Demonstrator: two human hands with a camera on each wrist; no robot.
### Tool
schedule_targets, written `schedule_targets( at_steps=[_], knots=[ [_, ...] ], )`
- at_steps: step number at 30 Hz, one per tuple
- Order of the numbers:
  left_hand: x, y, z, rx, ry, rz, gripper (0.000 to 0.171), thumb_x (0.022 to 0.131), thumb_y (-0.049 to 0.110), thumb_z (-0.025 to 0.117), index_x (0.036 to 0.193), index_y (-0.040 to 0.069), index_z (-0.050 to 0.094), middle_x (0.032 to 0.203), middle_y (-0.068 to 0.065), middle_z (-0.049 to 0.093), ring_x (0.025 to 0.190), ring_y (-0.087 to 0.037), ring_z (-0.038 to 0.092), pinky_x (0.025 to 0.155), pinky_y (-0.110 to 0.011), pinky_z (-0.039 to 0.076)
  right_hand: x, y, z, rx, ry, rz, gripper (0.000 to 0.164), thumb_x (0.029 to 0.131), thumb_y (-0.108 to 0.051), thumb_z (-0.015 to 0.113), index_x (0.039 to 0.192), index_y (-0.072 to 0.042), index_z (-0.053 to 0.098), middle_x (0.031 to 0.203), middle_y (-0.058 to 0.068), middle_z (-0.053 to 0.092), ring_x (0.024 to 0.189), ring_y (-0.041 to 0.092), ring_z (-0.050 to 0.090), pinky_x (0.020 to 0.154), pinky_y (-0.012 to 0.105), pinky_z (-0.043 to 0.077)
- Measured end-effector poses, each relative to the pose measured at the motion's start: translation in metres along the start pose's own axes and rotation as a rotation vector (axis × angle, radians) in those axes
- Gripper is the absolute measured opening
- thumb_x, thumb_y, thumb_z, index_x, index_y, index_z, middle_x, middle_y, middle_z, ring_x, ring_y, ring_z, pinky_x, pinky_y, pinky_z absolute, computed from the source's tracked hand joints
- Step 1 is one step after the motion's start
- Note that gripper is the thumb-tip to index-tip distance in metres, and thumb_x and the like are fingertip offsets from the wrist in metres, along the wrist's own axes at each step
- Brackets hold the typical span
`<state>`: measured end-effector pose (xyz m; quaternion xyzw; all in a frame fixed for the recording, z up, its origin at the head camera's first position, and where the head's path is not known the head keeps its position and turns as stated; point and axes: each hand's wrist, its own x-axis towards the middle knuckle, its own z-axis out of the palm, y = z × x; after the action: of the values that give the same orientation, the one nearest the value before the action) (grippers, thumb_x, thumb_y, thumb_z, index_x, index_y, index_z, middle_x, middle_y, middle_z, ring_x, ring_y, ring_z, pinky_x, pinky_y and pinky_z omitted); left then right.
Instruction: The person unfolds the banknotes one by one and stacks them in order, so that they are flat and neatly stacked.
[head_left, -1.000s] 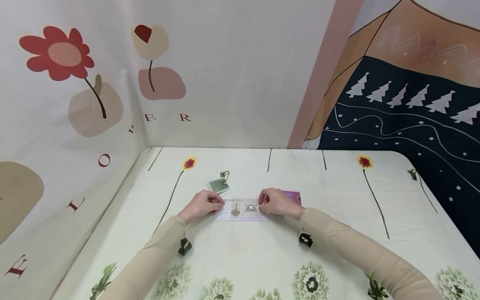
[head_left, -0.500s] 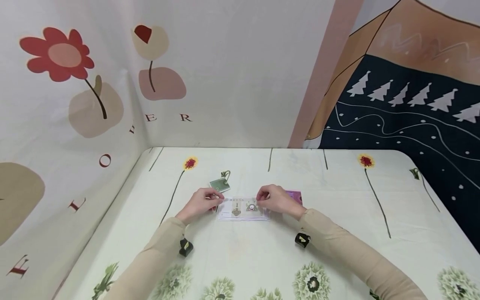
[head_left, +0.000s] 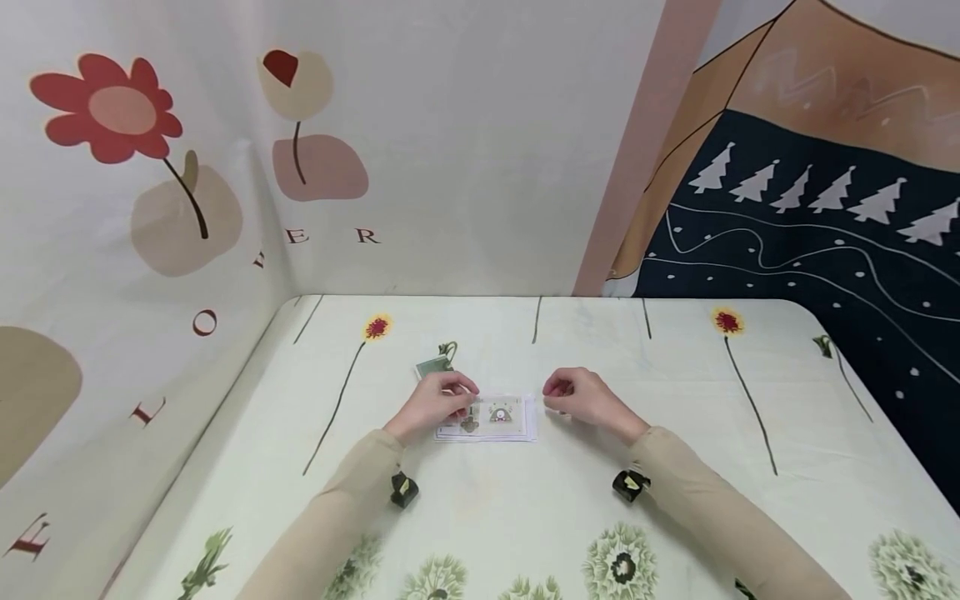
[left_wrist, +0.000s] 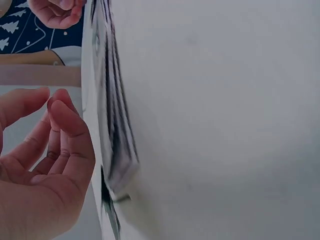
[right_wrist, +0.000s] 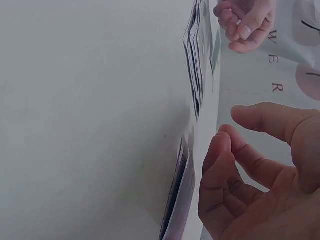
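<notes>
A pile of pale printed notes [head_left: 504, 423], like paper money, lies flat on the table in the head view. Its layered edges show in the left wrist view. My left hand [head_left: 435, 405] is above the pile's left end, fingers loosely bent, nothing visible between them; from its own wrist, thumb and fingertips nearly meet. To the right of the pile my right hand [head_left: 588, 400] hovers, thumb and fingers apart, holding nothing. Beneath it lies a folded purple note [right_wrist: 181, 197], seen in the right wrist view and hidden in the head view. A green note [head_left: 432, 366] lies behind my left hand.
The table is covered by a white flowered cloth [head_left: 495, 508]. A pale printed curtain [head_left: 450, 167] hangs behind and at the left. On the right hangs a dark cloth [head_left: 795, 250] with white trees. Black straps [head_left: 403, 490] sit at both wrists.
My left hand has moved right, over the pile's left end and part of the green note. My right hand has left the pile's right end and moved right, covering the purple note.
</notes>
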<state>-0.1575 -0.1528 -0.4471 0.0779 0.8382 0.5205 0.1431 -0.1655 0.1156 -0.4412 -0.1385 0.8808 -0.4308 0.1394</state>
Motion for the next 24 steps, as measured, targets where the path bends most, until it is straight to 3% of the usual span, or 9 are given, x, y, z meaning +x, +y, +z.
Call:
schedule_targets(
  at_steps=[9, 16, 24],
  knots=[
    [0.014, 0.017, 0.024, -0.037, -0.003, 0.031, 0.012, 0.088, 0.0, 0.063, 0.098, -0.004, 0.067, 0.082, -0.007, 0.064, 0.069, -0.016, 0.063, 0.064, -0.028, 0.054, -0.015, 0.021, -0.024, -0.001, 0.057, -0.015, 0.012, 0.086, -0.008, 0.068, 0.097, -0.002, 0.068, 0.086, 0.004, 0.064, 0.08, 0.019, 0.055, 0.07, 0.032, 0.044],
    [0.022, 0.025, 0.042, -0.063, -0.039, 0.019, 0.014, 0.088, 0.0, 0.064, 0.101, -0.005, 0.067, 0.085, -0.006, 0.065, 0.072, -0.014, 0.064, 0.067, -0.027, 0.055, -0.022, 0.037, -0.04, -0.024, 0.091, 0.022, 0.017, 0.086, -0.007, 0.068, 0.102, -0.002, 0.069, 0.094, 0.008, 0.065, 0.086, 0.023, 0.057, 0.068, 0.033, 0.045],
    [0.026, 0.041, 0.064, -0.143, -0.067, -0.016, 0.023, 0.088, 0.001, 0.065, 0.11, -0.004, 0.064, 0.094, -0.008, 0.066, 0.079, -0.021, 0.066, 0.072, -0.032, 0.056, -0.02, 0.051, -0.045, -0.092, 0.071, 0.047, 0.026, 0.082, -0.003, 0.067, 0.108, -0.003, 0.069, 0.107, 0.014, 0.062, 0.089, 0.025, 0.052, 0.075, 0.035, 0.042]
  ],
)
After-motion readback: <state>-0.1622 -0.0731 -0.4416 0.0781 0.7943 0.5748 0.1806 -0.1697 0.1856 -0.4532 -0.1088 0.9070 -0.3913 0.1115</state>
